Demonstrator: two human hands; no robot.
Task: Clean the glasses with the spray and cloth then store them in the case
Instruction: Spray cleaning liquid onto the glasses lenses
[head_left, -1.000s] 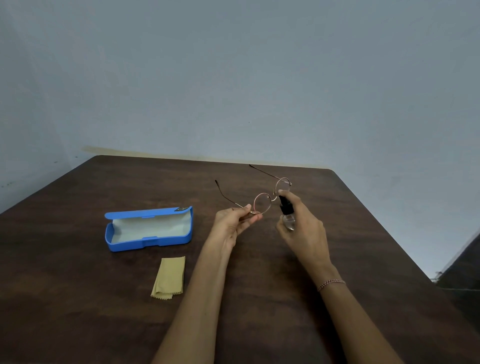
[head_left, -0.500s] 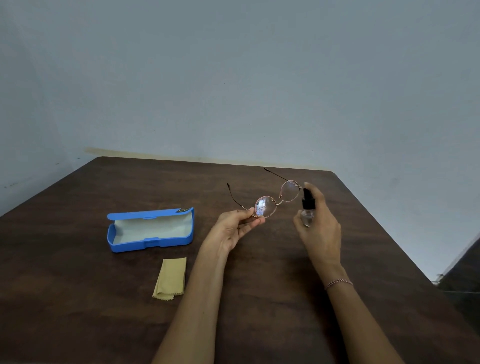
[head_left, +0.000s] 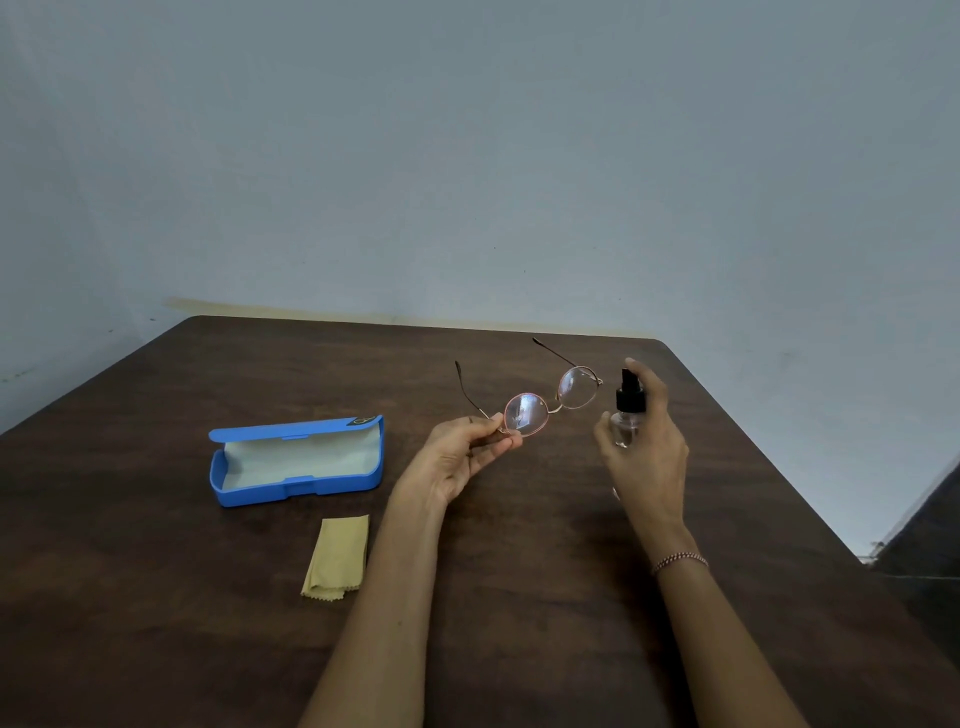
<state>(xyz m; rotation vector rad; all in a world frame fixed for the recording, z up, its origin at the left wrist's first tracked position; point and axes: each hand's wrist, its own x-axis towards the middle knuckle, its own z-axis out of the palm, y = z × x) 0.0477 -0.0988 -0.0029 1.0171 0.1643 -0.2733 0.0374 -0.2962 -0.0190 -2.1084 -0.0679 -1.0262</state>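
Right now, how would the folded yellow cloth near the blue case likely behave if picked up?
The folded yellow cloth lies flat and thin on the dark wooden table, so it is probably light and floppy. Its layers would likely fall open if lifted by one corner. It seems unlikely to roll; a push might bunch it.

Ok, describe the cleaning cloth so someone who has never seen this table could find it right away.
Start at the dark wooden table and find the open blue case on its left side. Just nearer the person than the case, lying flat on the wood, is the cloth. It is the only soft, folded, tan-yellow thing there, with a zigzag edge.
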